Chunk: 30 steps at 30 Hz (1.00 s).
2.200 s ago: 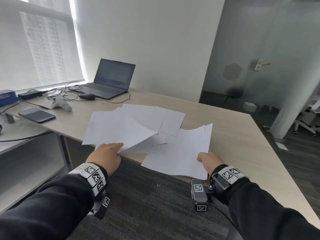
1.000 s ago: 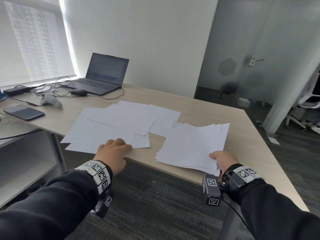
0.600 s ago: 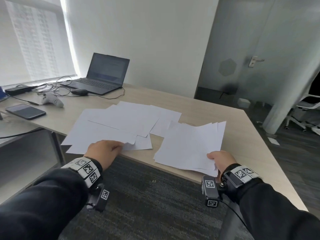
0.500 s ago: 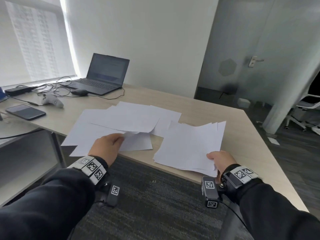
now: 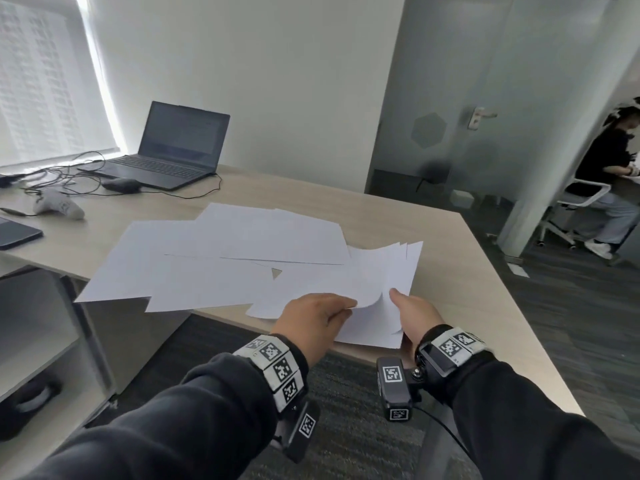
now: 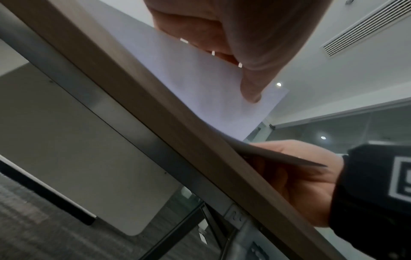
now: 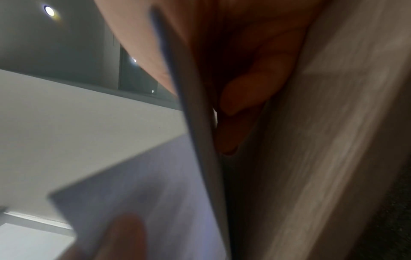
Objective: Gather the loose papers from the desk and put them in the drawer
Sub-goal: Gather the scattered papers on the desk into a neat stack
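head view: loose papers (image 5: 221, 258) spread along the desk's (image 5: 460, 271) near edge; left hand (image 5: 311, 327) pinches a curled sheet (image 5: 325, 289), right hand (image 5: 414, 315) grips a stack (image 5: 391, 271).
left wrist view: thumb under that sheet (image 6: 200, 84).
right wrist view: fingers (image 7: 249, 95) curled beneath the stack's edge (image 7: 200, 140).

The left hand (image 5: 313, 323) has crossed from the left papers, bringing a sheet (image 5: 311, 289) onto the right-hand stack (image 5: 388, 271)

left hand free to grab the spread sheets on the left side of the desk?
Probably not yet: the left hand is pinching a sheet against the stack the right hand grips. Nothing blocks the spread sheets.
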{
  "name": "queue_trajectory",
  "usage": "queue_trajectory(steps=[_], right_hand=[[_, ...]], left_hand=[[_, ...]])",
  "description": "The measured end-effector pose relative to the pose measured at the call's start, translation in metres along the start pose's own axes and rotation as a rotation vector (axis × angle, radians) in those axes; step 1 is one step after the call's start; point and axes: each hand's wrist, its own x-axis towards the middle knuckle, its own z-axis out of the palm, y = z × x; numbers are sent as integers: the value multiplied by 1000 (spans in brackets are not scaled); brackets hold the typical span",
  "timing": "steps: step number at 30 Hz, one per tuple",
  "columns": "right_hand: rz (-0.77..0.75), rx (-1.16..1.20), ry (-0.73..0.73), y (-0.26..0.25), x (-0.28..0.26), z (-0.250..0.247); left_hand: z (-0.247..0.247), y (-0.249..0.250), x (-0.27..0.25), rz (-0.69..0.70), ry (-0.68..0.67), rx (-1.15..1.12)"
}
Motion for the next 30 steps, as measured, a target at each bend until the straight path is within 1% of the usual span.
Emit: queue_trajectory(steps=[3, 5, 7, 9, 11, 15, 17, 19, 20, 22, 25, 27, 30], right_hand=[[-12, -19, -47, -3, -5, 0], [-44, 36, -98, -2, -5, 1], [-46, 120, -110, 4, 2, 2], [-40, 106, -90, 7, 10, 1], [-21, 98, -58, 9, 16, -4], [15, 145, -26, 18, 34, -12], [14, 161, -43, 23, 40, -13], [10, 173, -56, 21, 37, -12], [10, 177, -59, 19, 35, -11], [16, 188, -62, 18, 31, -11], [17, 181, -58, 15, 29, -10], [14, 178, -51, 14, 28, -9], [7, 161, -47, 15, 28, -9]], left_hand=[[13, 9, 5, 13, -38, -18], [19, 12, 7, 22, -77, -43], [22, 11, 8, 30, -150, -65], [21, 8, 8, 22, -229, -68], [13, 6, 9, -44, -246, -95], [-17, -3, 29, -216, -159, -106], [-34, -17, 47, -365, -163, -94], [-49, -33, 67, -517, -176, -146], [-56, -41, 75, -566, -175, -172], [-69, -55, 90, -616, -159, -151], [-82, -73, 109, -669, -156, -37], [-83, -84, 117, -700, -219, 67], [-76, -96, 118, -717, -362, 178]])
